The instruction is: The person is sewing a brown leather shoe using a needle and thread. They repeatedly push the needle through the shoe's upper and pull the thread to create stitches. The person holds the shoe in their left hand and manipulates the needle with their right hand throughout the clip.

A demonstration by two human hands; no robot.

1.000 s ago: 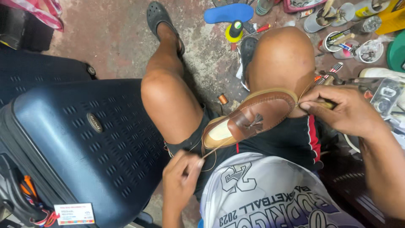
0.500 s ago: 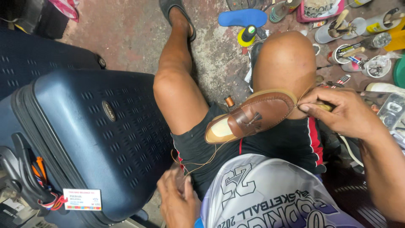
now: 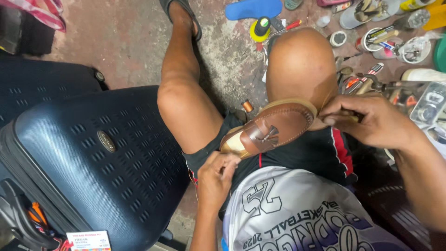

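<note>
- My left hand (image 3: 217,179), at 6 o'clock, fingers curled at the heel of the brown loafer (image 3: 272,128); grip not clear.
- Loafer lies on my right thigh, dead centre: light, stiff sole, softer leather upper; best held by the sole edge.
- My right hand (image 3: 371,122), at 3 o'clock, pinches a tool at the toe.
- Blue suitcase (image 3: 93,158) at 9; blue insole (image 3: 253,8) at 12.

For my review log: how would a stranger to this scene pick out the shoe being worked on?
Find the person's right thigh in black shorts. A brown loafer lies across it, between the left hand and right hand. Its tassel and pale welt mark it out.
</note>
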